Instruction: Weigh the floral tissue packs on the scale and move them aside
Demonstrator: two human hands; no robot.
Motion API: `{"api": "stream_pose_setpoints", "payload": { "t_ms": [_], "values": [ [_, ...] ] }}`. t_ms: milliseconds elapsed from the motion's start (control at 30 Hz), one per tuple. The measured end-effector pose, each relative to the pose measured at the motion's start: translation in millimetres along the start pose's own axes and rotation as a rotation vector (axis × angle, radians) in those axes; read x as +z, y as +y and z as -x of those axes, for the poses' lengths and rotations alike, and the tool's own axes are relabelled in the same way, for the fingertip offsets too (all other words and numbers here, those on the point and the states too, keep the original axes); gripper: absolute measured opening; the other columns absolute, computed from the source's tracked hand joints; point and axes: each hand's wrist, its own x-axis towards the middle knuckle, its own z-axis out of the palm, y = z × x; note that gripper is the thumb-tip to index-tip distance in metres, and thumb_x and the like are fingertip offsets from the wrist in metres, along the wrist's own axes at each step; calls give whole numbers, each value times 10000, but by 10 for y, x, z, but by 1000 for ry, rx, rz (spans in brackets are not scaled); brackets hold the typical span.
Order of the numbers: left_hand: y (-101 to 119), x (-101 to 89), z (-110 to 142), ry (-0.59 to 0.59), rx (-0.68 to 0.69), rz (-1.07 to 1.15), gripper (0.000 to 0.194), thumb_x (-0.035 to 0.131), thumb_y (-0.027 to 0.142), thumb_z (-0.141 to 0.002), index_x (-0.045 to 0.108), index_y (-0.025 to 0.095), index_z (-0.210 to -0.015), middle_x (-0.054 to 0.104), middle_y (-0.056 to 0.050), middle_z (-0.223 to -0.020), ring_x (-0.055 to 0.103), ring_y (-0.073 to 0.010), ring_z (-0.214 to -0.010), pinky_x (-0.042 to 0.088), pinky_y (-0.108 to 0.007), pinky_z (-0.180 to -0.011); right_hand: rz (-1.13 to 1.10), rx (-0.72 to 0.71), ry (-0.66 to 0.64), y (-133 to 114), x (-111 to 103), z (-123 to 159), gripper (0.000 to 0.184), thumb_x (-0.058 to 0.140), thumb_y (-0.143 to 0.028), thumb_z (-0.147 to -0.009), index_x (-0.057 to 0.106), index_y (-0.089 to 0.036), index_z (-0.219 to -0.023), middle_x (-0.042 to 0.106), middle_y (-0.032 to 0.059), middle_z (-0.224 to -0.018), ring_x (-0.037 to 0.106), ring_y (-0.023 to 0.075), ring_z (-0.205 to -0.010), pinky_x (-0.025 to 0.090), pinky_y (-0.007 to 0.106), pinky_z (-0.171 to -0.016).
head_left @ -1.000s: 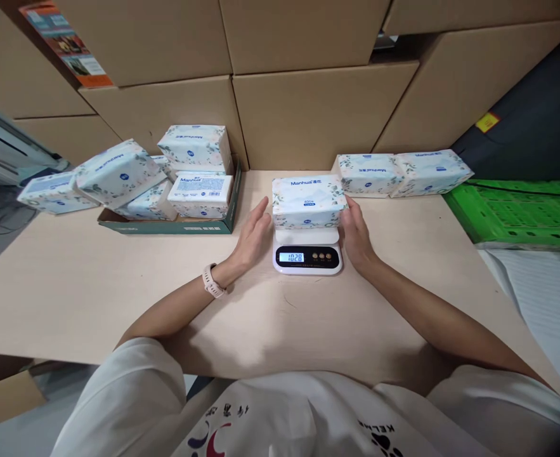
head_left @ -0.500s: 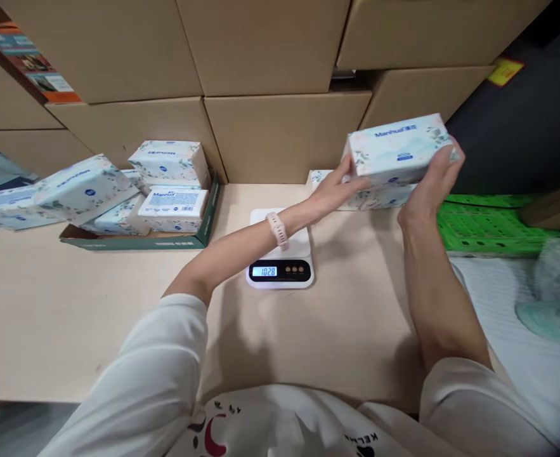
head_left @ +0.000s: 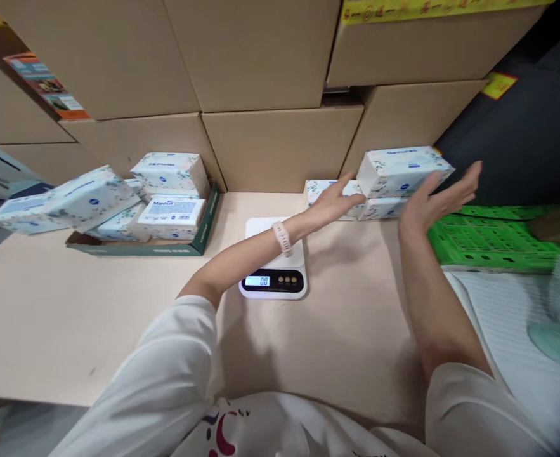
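Observation:
A white tissue pack (head_left: pixel 401 171) with a floral print lies on top of other tissue packs (head_left: pixel 351 198) at the back right of the table. My left hand (head_left: pixel 333 203) reaches across, fingers stretched out, its fingertips at the pack's left end. My right hand (head_left: pixel 439 200) is open with straight fingers just off the pack's right end. A white kitchen scale (head_left: pixel 274 274) stands bare under my left forearm, and its display reads 0.0.
A green cardboard tray (head_left: pixel 184 244) at the back left holds several tissue packs, and more packs (head_left: pixel 65 202) lean off its left side. Stacked cardboard boxes (head_left: pixel 270 139) wall the rear. A green plastic crate (head_left: pixel 489 238) sits beside the table's right edge.
The tissue pack was lifted off the scale and carried right, then set on the stack at the back right. Both hands have let go. The scale display dropped to 0.0.

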Motion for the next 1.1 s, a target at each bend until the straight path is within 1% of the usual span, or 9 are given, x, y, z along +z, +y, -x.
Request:
{"api": "stream_pose_setpoints", "payload": {
  "t_ms": [100,233,333,433,567,700,900,967,1100],
  "values": [
    [410,-663,607,188,82,-64,494,888,264,-870,784,242,-1352,700,-103,-1646,498,-426,-1691,416,-558,-1385,-47,-14,-9,-49,80,-91,691,476,-398,-1057,464,-139,-1697,471,283,-1780,460,367,-1677,284,583,-1398],
    [800,-1767,1411,734,213,-207,255,882,233,-913,774,242,-1144,816,-31,-1368,585,-343,-1619,473,-448,-1355,-312,36,-163,-698,71,258,549,514,-365,-1018,620,-199,-1531,642,232,-1601,648,337,-1457,472,586,-1270],
    [801,-2503,1967,1005,198,-375,97,762,227,-1007,731,200,-1095,822,7,-1215,664,-302,-1496,491,-464,-1332,-578,198,-663,-1494,-48,855,345,613,-519,-1018,767,-245,-1161,815,156,-1264,763,312,-1203,569,572,-1164],
    [622,-2953,2412,1138,101,-471,111,758,317,-1020,726,220,-1064,821,-15,-1229,681,-312,-1446,481,-526,-1339,-657,230,-1214,-2268,-73,1437,394,630,-617,-1041,782,-261,-1114,864,107,-1225,778,289,-1219,577,557,-1179],
    [394,-3115,2688,1157,-44,-511,230,775,350,-953,751,201,-1127,812,-141,-1344,709,-370,-1408,477,-567,-1327,-516,-26,-1540,-3044,211,1966,398,515,-514,-1111,757,-264,-1304,839,97,-1431,695,304,-1427,498,557,-1288],
    [417,-3066,2694,1090,-130,-562,368,740,342,-932,766,198,-1269,777,-185,-1486,684,-418,-1470,466,-536,-1330,-166,-475,-1503,-3474,638,2289,611,364,-446,-1145,604,-154,-1624,733,189,-1603,522,374,-1621,362,607,-1374],
    [581,-3071,2687,874,-379,-719,374,811,217,-791,776,212,-1164,848,-187,-1149,714,-536,-1383,453,-664,-1298,164,-837,-1591,-3575,1113,2423,1211,709,-753,-912,309,-48,-1811,630,304,-1675,334,490,-1732,61,727,-1440],
    [568,-3089,2691,876,-410,-712,351,848,163,-726,767,229,-1061,849,-183,-1101,699,-556,-1403,430,-683,-1308,217,-886,-1628,-3565,1203,2405,1360,823,-742,-804,255,-55,-1832,616,314,-1685,353,520,-1717,57,753,-1430],
    [529,-3133,2688,908,-444,-750,287,879,123,-683,707,235,-883,841,-211,-1126,656,-577,-1468,407,-698,-1323,261,-862,-1641,-3599,1244,2401,1310,894,-582,-754,309,-84,-1815,661,301,-1630,474,543,-1617,166,757,-1394]
  ]
}}
